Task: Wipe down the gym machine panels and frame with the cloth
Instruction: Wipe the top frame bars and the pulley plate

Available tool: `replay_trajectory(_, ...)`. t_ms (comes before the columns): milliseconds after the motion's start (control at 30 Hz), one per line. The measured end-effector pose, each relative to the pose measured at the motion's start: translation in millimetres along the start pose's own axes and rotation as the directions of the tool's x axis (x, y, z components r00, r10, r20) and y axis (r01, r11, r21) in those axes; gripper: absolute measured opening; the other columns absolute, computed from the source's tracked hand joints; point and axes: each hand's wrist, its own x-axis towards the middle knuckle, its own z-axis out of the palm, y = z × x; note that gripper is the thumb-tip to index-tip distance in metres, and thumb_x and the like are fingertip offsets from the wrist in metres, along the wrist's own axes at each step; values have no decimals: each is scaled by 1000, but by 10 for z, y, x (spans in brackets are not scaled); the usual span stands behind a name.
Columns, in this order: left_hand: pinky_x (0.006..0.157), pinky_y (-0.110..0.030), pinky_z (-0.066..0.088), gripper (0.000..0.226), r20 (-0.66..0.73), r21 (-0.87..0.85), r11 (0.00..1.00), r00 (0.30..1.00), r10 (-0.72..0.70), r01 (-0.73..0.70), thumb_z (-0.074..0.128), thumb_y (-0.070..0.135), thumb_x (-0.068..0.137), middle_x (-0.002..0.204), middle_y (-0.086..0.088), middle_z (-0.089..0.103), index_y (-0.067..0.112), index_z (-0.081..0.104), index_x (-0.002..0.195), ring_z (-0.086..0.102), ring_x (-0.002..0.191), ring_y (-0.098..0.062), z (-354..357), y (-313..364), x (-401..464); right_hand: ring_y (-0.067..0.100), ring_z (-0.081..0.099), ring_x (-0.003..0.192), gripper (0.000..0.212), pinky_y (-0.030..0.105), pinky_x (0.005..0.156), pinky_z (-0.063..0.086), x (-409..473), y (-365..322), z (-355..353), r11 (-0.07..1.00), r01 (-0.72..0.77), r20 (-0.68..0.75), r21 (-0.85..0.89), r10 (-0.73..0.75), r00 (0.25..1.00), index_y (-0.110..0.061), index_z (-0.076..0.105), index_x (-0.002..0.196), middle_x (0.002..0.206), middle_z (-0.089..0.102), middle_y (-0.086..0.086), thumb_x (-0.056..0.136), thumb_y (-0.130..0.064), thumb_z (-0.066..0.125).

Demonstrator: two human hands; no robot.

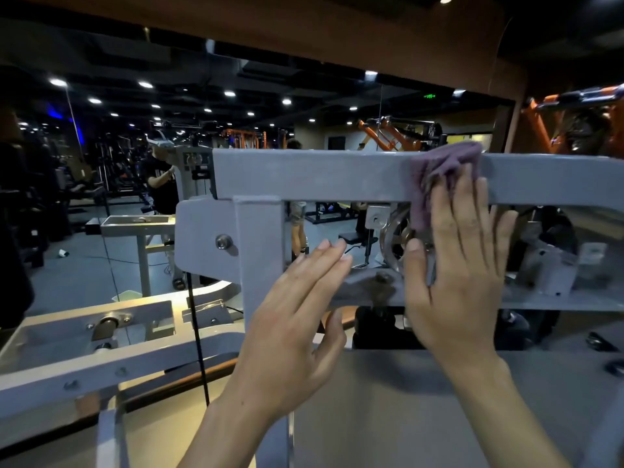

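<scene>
The right hand (462, 261) lies flat, fingers straight and spread, pressing a purple cloth (442, 173) against the grey top beam (310, 173) of the gym machine. The cloth is bunched over the beam's upper edge and hangs down its front face, with the fingertips resting on its lower part. The thumb points left, in front of a metal pulley wheel (395, 238) that sits just below the beam.

The left hand (297, 319) is open too, fingers straight and close together, holding nothing. It is raised in front of the grey upright post (258, 241) that meets the beam from below; whether it touches the frame cannot be told. A bolt head (223, 241) shows on the flat plate just left of that post.

Lower left, another grey frame section (84, 349) of the machine runs across, with a black cable (197, 336) hanging down beside it. Behind the machine a wall mirror (118, 146) reflects the gym floor, ceiling lights and orange equipment (391, 133).
</scene>
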Motion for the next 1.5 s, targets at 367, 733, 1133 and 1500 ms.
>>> replay_trajectory(367,127,-39,24,67,11,-4,999,999,-41,41,65,3,93,164,3,38,11,42,156,26,155,-11,-5,53,-73,31,5,159,71,47,129,-1,73,-151,-48,985,-161,-24,61,162,986,-3,18,162,171,11,15,102,-24,50)
replay_trajectory(733,128,-31,18,71,13,-10,999,999,-50,50,67,2,93,165,7,34,14,39,158,24,155,-9,1,66,-117,27,0,159,74,52,129,2,66,-128,-75,968,-248,-30,45,250,968,-6,13,163,172,6,12,102,-24,50)
replay_trajectory(1133,127,-30,20,60,0,-7,1000,1000,-19,19,49,18,97,164,6,36,13,41,156,26,155,-9,5,24,-111,27,1,159,73,52,129,0,58,-14,-75,972,-234,-33,1,234,972,-8,14,163,172,7,12,102,-24,50)
replay_trajectory(1500,126,-26,21,59,-14,-27,1000,1000,2,-2,50,18,97,164,7,37,12,43,155,27,154,-9,-10,-4,-132,24,4,159,68,52,129,1,97,-108,-54,988,-155,-20,-18,155,988,-9,19,163,172,11,9,104,-29,45)
